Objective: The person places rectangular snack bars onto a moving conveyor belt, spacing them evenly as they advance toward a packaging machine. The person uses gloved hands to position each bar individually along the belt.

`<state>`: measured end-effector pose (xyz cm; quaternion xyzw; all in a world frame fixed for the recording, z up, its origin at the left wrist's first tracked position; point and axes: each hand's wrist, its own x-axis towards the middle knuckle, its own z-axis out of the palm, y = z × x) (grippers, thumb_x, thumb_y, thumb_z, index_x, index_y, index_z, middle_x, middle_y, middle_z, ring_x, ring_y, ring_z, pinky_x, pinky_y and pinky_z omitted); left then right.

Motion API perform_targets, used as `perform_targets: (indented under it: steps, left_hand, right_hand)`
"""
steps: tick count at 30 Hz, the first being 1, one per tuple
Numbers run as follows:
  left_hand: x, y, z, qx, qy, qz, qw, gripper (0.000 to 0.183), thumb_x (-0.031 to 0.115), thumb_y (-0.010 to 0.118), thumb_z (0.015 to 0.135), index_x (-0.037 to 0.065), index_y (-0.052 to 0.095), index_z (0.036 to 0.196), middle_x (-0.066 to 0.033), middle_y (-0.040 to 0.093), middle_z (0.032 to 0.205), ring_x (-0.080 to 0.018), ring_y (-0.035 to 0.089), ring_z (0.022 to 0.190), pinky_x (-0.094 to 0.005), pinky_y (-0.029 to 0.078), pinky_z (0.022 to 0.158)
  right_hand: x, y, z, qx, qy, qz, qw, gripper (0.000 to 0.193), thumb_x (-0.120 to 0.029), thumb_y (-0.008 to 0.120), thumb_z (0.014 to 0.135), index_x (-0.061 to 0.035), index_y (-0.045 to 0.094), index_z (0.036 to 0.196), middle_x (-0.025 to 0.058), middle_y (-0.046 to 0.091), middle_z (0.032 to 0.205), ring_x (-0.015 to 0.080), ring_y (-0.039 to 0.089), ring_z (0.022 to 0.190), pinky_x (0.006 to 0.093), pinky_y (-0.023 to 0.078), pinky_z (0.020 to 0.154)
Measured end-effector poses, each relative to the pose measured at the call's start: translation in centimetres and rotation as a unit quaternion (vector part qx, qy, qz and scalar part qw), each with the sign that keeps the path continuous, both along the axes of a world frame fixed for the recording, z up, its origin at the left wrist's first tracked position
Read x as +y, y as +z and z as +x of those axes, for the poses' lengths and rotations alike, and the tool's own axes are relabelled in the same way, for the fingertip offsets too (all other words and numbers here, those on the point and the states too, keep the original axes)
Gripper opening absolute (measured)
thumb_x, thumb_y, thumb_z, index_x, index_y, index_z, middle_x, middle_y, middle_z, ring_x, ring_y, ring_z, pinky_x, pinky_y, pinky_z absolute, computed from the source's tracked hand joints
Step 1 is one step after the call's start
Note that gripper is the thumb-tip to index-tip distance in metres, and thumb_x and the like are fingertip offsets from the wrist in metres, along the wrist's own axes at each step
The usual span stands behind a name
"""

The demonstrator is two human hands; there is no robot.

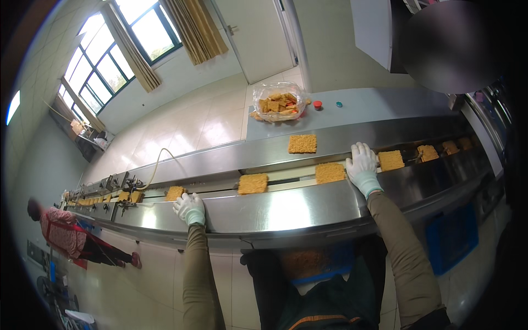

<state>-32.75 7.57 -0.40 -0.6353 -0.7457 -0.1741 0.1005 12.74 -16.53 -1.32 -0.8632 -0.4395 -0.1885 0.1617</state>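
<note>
- Golden crinkled block (330,172): on the belt, just left of the right hand, which is close against it; can't tell if they touch.
- Second block (391,160): just right of the same hand; smaller-looking blocks continue to the right end.
- Third block (253,184): on the belt between both hands, well apart from each.
- Fourth block (175,192): just beyond the left hand, partly masked by the near rail.
- Right hand (363,166): white glove, palm down across the belt, fingers extended, slightly apart.
- Left hand (189,208): white glove, at the near rail, fingers loosely bent; underside hidden, can't tell whether it pinches anything.
- Belt (291,186): pale, runs left to right between metal rails.
- Near rail (286,212): broad, shiny, slopes toward the person.
- Loose block (302,144): alone on the far rail (220,159).
- Far side: grey table (385,104) with clear bag (279,104) of broken pieces; red cap (317,105) and teal cap (339,104) right of it.
- Left: pale hose (157,168) arching over the line; more blocks in a row beyond.
- Near, below the line: blue crate (452,239) on the right.
- Far left: another person (66,234), patterned top, red straps, standing beside the line.
</note>
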Motion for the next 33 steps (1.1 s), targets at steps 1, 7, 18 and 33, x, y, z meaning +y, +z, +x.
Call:
perform_targets:
  steps: [1,7,18,33]
  left_hand:
    - [0.0,0.2,0.1,0.003,0.003,-0.009,1.000,0.042,0.040,0.050,0.087,0.005,0.059,0.107,-0.0196,0.053,0.120,-0.0390,0.044,0.121,-0.0462,0.029,0.106]
    - [0.2,-0.1,-0.2,0.011,0.000,-0.019,1.000,0.043,0.040,0.046,0.089,0.004,0.060,0.108,-0.0198,0.053,0.122,-0.0400,0.043,0.121,-0.0465,0.028,0.107]
    - [-0.1,0.3,-0.1,0.014,-0.008,-0.034,0.999,0.042,0.040,0.046,0.090,0.005,0.064,0.106,-0.0176,0.053,0.123,-0.0402,0.043,0.122,-0.0465,0.028,0.107]
    - [-0.8,0.8,0.9,0.012,-0.078,-0.005,0.997,0.034,0.039,0.051,0.087,0.009,0.068,0.094,-0.0156,0.061,0.103,-0.0395,0.050,0.112,-0.0454,0.037,0.099]
  right_hand:
    - [0.0,0.0,0.0,0.002,-0.001,0.001,1.000,0.043,-0.027,0.055,0.083,-0.0041,0.051,0.120,0.0110,0.049,0.129,0.0268,0.039,0.125,0.0421,0.032,0.103]
    - [0.1,0.2,-0.2,0.008,-0.007,0.001,1.000,0.044,-0.027,0.055,0.082,-0.0042,0.051,0.120,0.0111,0.049,0.129,0.0274,0.039,0.125,0.0425,0.032,0.104]
    - [0.1,0.1,0.0,0.012,-0.003,-0.001,1.000,0.044,-0.028,0.056,0.083,-0.0042,0.051,0.120,0.0111,0.049,0.128,0.0275,0.039,0.125,0.0420,0.032,0.104]
    - [-0.1,0.0,-0.1,0.004,0.009,0.014,1.000,0.043,-0.025,0.056,0.082,-0.0026,0.051,0.118,0.0128,0.049,0.127,0.0289,0.040,0.125,0.0422,0.034,0.103]
